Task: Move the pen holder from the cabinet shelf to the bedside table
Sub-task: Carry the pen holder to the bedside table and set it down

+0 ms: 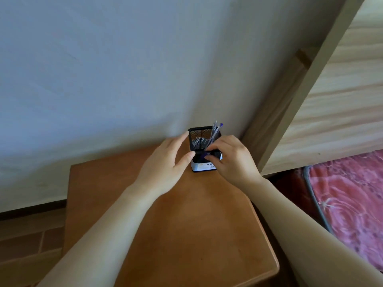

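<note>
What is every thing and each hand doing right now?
pen holder: upright at the table's far corner by the wall.
pens: standing in the holder, leaning right.
left hand: open, fingertips against the holder's left side.
right hand: fingers on the holder's front rim.
bedside table: holds only the pen holder.

A bedroom at home, wooden bedside table against the wall, pink patterned bedding beside it, timber bed frame
</note>
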Tool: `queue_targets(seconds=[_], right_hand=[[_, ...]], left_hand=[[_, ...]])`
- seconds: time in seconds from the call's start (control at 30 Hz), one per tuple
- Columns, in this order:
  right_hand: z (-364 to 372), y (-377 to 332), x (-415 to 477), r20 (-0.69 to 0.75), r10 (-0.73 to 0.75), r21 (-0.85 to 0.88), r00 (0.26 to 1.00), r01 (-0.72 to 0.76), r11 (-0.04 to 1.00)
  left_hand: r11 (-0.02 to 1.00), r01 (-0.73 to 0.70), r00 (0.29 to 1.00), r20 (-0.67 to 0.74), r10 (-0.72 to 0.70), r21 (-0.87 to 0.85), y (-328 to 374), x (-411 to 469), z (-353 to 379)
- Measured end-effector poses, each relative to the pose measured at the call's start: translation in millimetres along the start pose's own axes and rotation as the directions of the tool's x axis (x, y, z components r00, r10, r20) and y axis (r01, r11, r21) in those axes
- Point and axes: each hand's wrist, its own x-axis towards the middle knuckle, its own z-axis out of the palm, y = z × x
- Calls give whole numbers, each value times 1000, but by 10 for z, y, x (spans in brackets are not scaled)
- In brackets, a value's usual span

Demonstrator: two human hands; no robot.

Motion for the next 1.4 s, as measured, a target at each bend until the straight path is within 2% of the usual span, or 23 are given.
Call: queue_targets(seconds=[0.27,0.47,0.57,0.77,1.03,1.2,1.4], right_hand=[[189,177,55,-66,-88,-33,994,86,996],[179,242,34,-143,-84,-12,986,83,996],[138,268,-45,-188,-27,40,982,35,999],[124,345,-90,-129,103,141,986,-85,986],[192,469,35,-149,110,185,983,-82,979],[4,374,9,-104,106,180,989,-86,980],[-635,-96,84,46,205,169,978,-210,963]], left_hand=[[1000,-19,999,-44,19,-10,-206,160,198],[999,-18,998,-54,16,-36,-250,253,351],[997,-9,998,-61,5,-71,-260,249,381],[999,-16,995,-98,12,-39,-230,281,406],[994,0,987,-158,-17,-105,-182,385,542],[997,52,993,-105,-57,-50,-73,330,389],[989,143,990,2,-143,43,396,79,-227]])
